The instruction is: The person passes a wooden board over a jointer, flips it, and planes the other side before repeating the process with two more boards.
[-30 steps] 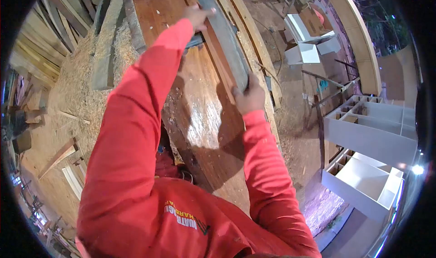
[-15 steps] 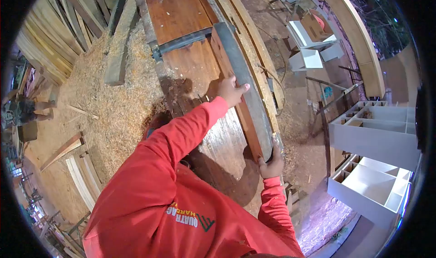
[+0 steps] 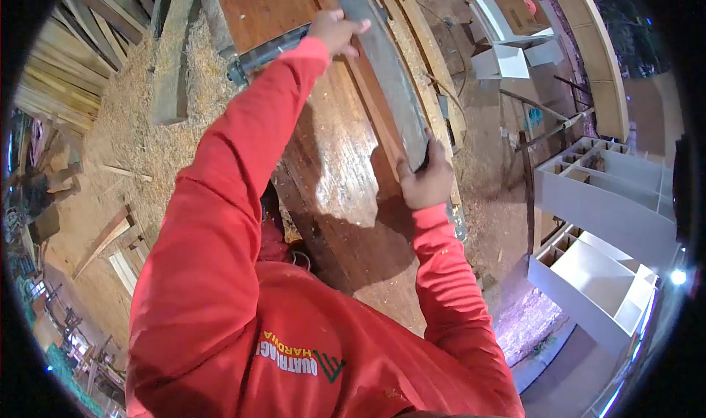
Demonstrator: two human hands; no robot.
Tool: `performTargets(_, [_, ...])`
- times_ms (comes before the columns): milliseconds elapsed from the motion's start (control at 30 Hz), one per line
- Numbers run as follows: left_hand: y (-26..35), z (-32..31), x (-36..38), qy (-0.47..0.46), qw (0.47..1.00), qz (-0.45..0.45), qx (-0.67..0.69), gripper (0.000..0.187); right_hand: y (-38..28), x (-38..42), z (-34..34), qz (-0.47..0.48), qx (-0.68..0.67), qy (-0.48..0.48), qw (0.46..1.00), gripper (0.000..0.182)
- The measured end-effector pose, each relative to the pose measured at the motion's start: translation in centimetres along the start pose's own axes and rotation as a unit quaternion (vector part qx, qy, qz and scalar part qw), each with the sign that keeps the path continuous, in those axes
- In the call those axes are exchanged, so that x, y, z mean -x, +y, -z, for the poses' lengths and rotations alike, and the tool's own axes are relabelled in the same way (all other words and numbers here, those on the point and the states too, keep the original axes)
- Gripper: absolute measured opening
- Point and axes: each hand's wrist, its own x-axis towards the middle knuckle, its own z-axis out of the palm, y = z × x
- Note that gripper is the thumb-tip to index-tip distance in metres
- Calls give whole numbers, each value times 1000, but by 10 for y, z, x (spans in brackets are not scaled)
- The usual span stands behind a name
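A long wooden plank (image 3: pixel 390 72) with a weathered grey face and a reddish-brown side stands on the shiny wood-topped bench (image 3: pixel 346 168), along a wooden rail (image 3: pixel 403 47). Partway along the plank, my left hand (image 3: pixel 337 34) is closed over it, with the thumb reaching across the grey face. My right hand (image 3: pixel 428 177) wraps the near end, thumb on one side and fingers on the other. Beside my left hand, a dark metal strip (image 3: pixel 272 49) crosses the bench between two wooden surfaces. My left forearm reaches over the bench.
Wood shavings (image 3: pixel 198 87) cover the ground on the left, with a thick beam (image 3: pixel 173 65) lying there. Boards (image 3: pixel 55 87) are stacked at the far left. White cabinet boxes (image 3: pixel 588 271) stand at right, and a cardboard box (image 3: pixel 521 10) sits farther back.
The plank and both hands have moved forward along the bench, away from my body. My left hand is now level with the dark metal strip. The view has shifted slightly.
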Motion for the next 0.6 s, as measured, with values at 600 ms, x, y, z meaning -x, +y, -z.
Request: performTargets(600, [48,93,-150,111,992,-33,-54,39,-166,-284,-121,26,105,61,992,63])
